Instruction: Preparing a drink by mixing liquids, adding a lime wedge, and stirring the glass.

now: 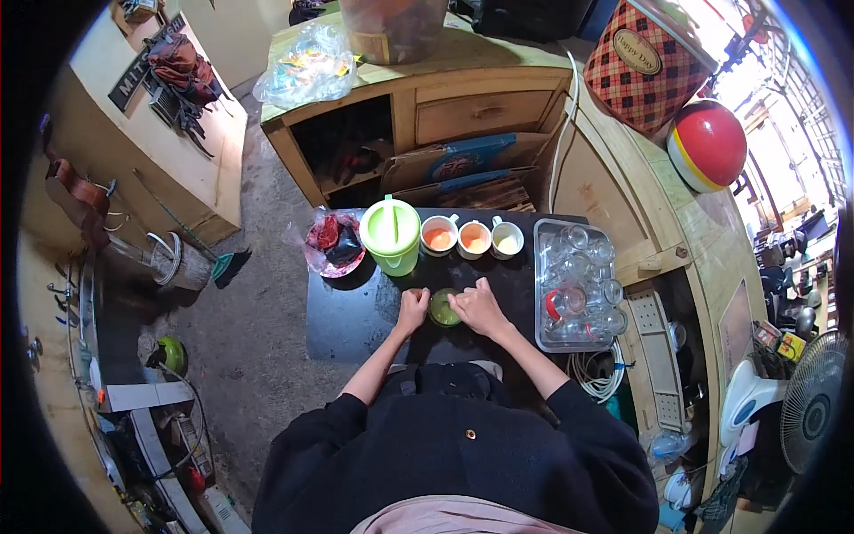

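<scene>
On the low black table a round green vessel point(443, 308) with green contents stands between my hands. My left hand point(414, 310) rests just left of it, fingers curled in, with nothing visible in them. Reaching over its right rim, my right hand point(482, 310) has bent fingers; whether it pinches something there is hidden. Behind the vessel are a light-green lidded pitcher point(391, 235), a white mug point(439, 235) and a middle mug point(474, 239) with orange contents, and a right mug point(507, 239) with pale yellow contents.
A clear plastic tray point(542, 337) of glass jars and mugs stands at the right. A plastic bag with red contents point(331, 237) sits in a bowl at the left. Beyond the table rises a wooden cabinet point(484, 110). A coiled white cable point(596, 374) hangs below the tray.
</scene>
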The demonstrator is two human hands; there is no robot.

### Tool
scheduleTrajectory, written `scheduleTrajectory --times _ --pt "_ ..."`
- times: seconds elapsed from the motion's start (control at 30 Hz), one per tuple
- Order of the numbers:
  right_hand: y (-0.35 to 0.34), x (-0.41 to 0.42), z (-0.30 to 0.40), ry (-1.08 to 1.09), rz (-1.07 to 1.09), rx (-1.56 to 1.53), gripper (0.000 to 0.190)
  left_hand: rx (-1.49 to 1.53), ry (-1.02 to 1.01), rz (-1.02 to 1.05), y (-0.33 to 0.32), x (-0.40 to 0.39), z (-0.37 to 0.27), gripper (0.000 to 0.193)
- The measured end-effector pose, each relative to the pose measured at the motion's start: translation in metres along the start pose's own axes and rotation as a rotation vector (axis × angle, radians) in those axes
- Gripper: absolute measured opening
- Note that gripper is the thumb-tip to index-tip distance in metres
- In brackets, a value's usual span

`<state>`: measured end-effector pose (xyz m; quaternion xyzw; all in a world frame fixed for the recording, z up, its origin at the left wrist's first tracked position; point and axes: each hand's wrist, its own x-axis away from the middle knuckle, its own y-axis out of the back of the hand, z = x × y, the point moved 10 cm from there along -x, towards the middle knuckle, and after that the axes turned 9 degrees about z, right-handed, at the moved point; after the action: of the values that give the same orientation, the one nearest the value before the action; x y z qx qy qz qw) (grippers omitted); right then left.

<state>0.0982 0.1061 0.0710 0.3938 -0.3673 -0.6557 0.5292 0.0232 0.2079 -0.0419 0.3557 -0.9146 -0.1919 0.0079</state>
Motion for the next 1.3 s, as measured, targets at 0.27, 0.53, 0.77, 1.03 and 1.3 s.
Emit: scheduleTrajectory --times 0.27,0.53,0.77,1.03,1.3 --pt "-0.011 0.001 0.015 0.025 0.029 0.027 0.040 0.026 0.036 0.052 -0.005 0.000 0.005 0.042" --pt "-0.013 -0.004 0.016 -0.014 0.055 0.086 0.040 0.058 0.077 0.041 -0.003 0.000 0.013 0.041" --pt "-0.010 -0.001 0.014 -0.026 0.019 0.001 0.039 0.075 0.077 0.054 -0.006 -0.001 0.006 0.042" --pt "-0.008 0.002 0.018 -0.064 0.015 -0.002 0.042 0.070 0.085 0.074 -0.008 -0.002 0.013 0.041" --pt "-0.023 -0.001 0.021 -0.092 0.165 0.030 0.045 0.038 0.038 0.051 -0.004 0.000 0.008 0.041"
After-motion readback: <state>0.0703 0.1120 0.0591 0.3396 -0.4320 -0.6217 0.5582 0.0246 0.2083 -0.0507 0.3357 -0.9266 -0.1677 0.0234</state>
